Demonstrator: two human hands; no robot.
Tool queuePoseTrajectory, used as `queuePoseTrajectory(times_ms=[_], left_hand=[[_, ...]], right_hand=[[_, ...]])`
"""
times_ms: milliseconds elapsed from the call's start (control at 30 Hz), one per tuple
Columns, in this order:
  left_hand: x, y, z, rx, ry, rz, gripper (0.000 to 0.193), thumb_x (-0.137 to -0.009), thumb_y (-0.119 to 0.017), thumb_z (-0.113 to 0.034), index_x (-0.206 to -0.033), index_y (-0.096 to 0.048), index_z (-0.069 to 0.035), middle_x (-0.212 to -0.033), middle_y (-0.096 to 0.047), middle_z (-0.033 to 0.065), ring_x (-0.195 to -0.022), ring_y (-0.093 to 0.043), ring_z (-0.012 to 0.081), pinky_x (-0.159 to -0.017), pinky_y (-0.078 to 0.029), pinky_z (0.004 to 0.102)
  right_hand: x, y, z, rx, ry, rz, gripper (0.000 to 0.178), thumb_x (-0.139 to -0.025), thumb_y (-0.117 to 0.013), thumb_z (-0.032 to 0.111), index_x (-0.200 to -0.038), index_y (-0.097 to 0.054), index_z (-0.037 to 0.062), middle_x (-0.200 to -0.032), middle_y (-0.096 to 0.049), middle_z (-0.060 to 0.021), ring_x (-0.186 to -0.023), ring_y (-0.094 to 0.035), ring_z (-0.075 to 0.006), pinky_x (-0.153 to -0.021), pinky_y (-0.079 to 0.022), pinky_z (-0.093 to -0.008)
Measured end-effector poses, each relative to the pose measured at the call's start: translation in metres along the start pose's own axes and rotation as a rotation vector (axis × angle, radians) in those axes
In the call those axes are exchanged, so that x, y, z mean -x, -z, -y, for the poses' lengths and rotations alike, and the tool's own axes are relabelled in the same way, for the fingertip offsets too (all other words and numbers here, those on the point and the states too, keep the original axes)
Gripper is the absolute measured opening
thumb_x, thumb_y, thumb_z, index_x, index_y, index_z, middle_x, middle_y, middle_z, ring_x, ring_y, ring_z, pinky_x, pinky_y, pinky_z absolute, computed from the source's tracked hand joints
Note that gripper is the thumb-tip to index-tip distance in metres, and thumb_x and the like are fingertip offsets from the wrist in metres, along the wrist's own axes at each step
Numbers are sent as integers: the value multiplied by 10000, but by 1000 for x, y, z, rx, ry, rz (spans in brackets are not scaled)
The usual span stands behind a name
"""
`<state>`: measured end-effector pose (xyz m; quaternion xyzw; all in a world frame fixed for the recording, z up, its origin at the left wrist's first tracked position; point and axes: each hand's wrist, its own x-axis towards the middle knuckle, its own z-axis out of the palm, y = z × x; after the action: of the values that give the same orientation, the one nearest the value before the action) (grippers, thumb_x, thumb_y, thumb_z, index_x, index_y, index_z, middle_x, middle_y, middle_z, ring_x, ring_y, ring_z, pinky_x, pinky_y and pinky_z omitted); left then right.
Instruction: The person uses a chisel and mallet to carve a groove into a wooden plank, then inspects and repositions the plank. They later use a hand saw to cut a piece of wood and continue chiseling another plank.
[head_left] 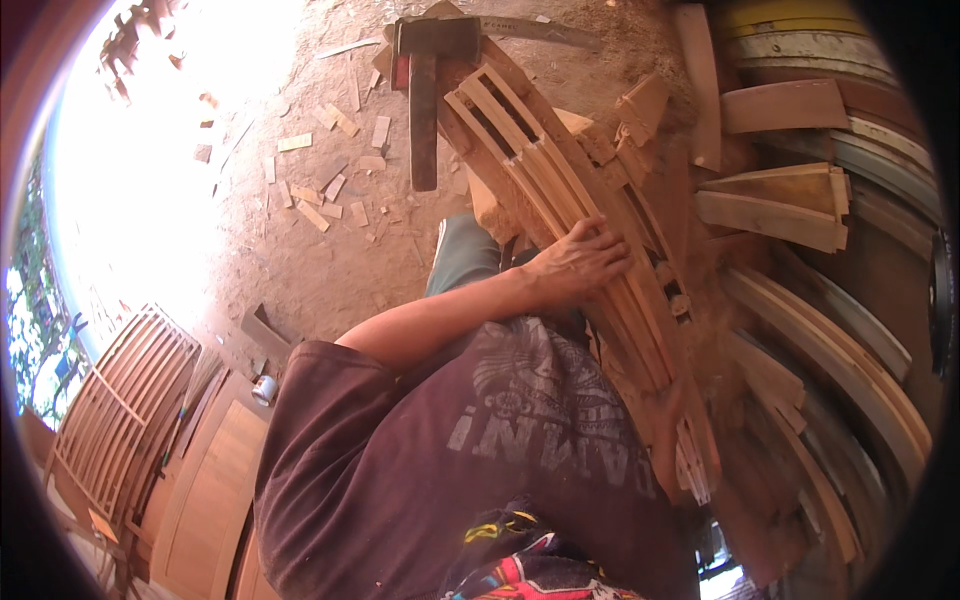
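Note:
A long slatted wooden piece [565, 190], with open slots near its far end, slants from the upper middle toward my right side. My left hand [580, 262] lies across its middle, fingers curled over the strips. Lower down, close to my body, my right hand [664, 415] grips the near part of the same piece; its fingers are dim and partly hidden. Beneath runs a thick wooden beam [640, 225] with slots cut in it. At the far end, a hammer [423, 120] with a dark, blocky head rests on the wood, handle toward me.
A flat metal blade [540, 30] lies beyond the hammer. Wood offcuts [310, 215] litter the dirt floor. Curved boards [830, 360] and short blocks [775, 205] are stacked on the right. A slatted wooden frame [125, 410] and a panel door [210, 490] stand at the lower left.

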<state>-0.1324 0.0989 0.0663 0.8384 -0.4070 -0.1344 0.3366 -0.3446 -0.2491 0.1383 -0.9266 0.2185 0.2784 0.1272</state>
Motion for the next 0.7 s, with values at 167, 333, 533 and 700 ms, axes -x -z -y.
queuePoseTrajectory(times_ms=[167,333,533,700], left_hand=[[-1,-3,2,-24,-48,-53,613,-884,-729,-230,-1454,-577,-64,-1487,-585,105,-1482,-461,256,-1294,-187,562],[-2,-2,-2,6,-37,-37,573,-883,-679,-154,-1439,-581,-54,-1475,-585,107,-1451,-484,257,-1284,-199,557],[1,8,1,56,-28,31,636,-854,-686,-140,-1470,-558,-45,-1480,-581,113,-1461,-477,264,-1266,-218,561],[-4,29,-1,117,-28,61,684,-851,-745,-184,-1494,-548,-61,-1526,-560,131,-1493,-454,284,-1263,-218,565]], right_hand=[[5,-5,1,-129,-163,-30,718,-764,-897,101,-1371,-551,-64,-1320,-665,-295,-1269,-635,-452,-1015,-539,-482],[1,-23,-26,10,-229,-65,788,-707,-932,173,-1367,-566,-56,-1299,-670,-292,-1217,-657,-465,-1006,-545,-501],[5,-35,-26,-164,-112,-126,805,-721,-900,136,-1425,-546,-31,-1349,-643,-278,-1321,-587,-454,-1090,-496,-506],[7,-37,-24,-100,-173,-111,805,-743,-844,20,-1473,-507,-7,-1418,-590,-268,-1345,-568,-430,-1105,-475,-492]])
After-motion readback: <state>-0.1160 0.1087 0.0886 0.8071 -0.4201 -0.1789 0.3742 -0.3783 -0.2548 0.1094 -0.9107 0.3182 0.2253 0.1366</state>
